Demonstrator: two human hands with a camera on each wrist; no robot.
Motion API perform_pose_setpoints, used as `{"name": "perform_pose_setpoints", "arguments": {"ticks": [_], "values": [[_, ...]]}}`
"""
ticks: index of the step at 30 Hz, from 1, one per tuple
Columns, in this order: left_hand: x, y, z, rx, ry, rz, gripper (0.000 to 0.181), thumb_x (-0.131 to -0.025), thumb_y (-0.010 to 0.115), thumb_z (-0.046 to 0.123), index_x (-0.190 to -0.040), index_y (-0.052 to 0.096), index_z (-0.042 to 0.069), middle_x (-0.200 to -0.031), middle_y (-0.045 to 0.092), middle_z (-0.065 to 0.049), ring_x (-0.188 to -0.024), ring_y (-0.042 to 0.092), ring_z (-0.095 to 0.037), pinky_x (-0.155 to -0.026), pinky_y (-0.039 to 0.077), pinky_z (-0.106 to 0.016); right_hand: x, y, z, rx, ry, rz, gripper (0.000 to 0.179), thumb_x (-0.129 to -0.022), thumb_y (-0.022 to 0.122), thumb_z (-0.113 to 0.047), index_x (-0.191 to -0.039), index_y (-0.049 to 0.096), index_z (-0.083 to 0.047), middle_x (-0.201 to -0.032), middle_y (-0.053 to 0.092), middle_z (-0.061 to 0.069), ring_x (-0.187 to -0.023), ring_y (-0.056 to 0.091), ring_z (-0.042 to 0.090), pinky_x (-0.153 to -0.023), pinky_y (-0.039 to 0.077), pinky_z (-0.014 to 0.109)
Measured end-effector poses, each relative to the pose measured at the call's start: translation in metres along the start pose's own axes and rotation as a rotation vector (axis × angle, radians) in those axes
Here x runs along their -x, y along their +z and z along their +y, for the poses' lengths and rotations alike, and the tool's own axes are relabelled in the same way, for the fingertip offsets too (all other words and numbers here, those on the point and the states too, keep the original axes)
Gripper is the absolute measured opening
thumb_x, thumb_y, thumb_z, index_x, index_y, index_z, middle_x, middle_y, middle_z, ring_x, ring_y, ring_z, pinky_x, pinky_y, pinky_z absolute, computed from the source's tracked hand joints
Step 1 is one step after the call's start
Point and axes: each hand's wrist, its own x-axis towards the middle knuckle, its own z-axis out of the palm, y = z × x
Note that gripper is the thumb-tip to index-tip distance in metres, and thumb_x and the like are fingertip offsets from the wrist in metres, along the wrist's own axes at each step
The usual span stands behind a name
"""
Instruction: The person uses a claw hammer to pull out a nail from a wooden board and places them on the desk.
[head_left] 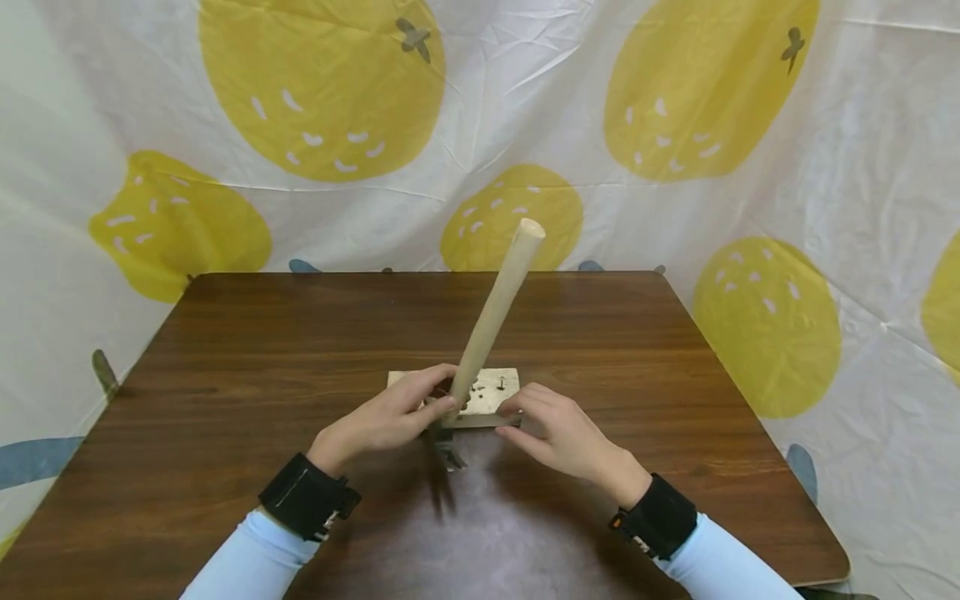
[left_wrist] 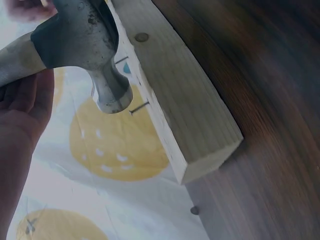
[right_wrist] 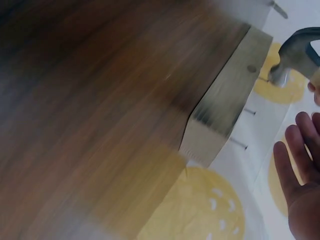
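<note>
My left hand holds a claw hammer by its wooden handle, close to the metal head. The handle slants up and to the right, and the claw points toward me. Behind the hammer lies a pale wooden block on the table. Several nails stick up from its top face; in the left wrist view, the hammer's striking face hangs near a nail, apart from it. By the block's right end is my right hand, fingers relaxed and apart in the right wrist view, holding nothing.
The brown wood-grain table has rounded corners. A white cloth with yellow fruit prints hangs behind it and along both sides. Black bands wrap both wrists over light blue sleeves.
</note>
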Motion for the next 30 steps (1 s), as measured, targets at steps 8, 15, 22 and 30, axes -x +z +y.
{"name": "perform_pose_setpoints", "arguments": {"ticks": [8, 15, 22, 30], "values": [[-0.003, 0.005, 0.003, 0.125, 0.051, -0.016, 0.026, -0.104, 0.048, 0.007, -0.130, 0.050, 0.003, -0.111, 0.060, -0.005, -0.106, 0.057, -0.021, -0.089, 0.045, -0.033, -0.013, 0.018, -0.009, -0.214, 0.216, 0.003, 0.044, -0.089, 0.076, -0.024, -0.127, 0.058, -0.011, -0.119, 0.060, -0.005, -0.109, 0.060, 0.014, -0.087, 0.048, 0.035], [-0.006, 0.009, 0.006, 0.225, 0.073, -0.047, 0.028, -0.104, 0.048, 0.007, -0.130, 0.048, -0.001, -0.111, 0.060, -0.002, -0.103, 0.058, -0.022, -0.086, 0.047, -0.036, -0.018, 0.026, -0.014, -0.415, 0.350, 0.016, 0.068, -0.084, 0.080, -0.016, -0.140, 0.044, -0.023, -0.126, 0.057, -0.009, -0.115, 0.059, 0.019, -0.093, 0.045, 0.043], [-0.009, 0.012, 0.007, 0.272, 0.113, -0.072, 0.029, -0.104, 0.047, 0.004, -0.132, 0.047, 0.001, -0.115, 0.058, -0.011, -0.107, 0.057, -0.029, -0.089, 0.046, -0.038, -0.021, 0.024, -0.017, -0.466, 0.380, 0.032, 0.065, -0.081, 0.083, -0.017, -0.137, 0.049, -0.025, -0.115, 0.063, -0.010, -0.112, 0.062, 0.015, -0.094, 0.044, 0.037], [-0.011, 0.013, 0.012, 0.231, 0.093, -0.055, 0.035, -0.103, 0.047, -0.001, -0.137, 0.044, -0.002, -0.120, 0.058, -0.006, -0.114, 0.057, -0.025, -0.093, 0.044, -0.034, -0.022, 0.024, -0.020, -0.550, 0.425, 0.049, 0.064, -0.079, 0.083, -0.010, -0.135, 0.052, -0.017, -0.108, 0.068, -0.006, -0.104, 0.066, 0.015, -0.085, 0.047, 0.048]]}}
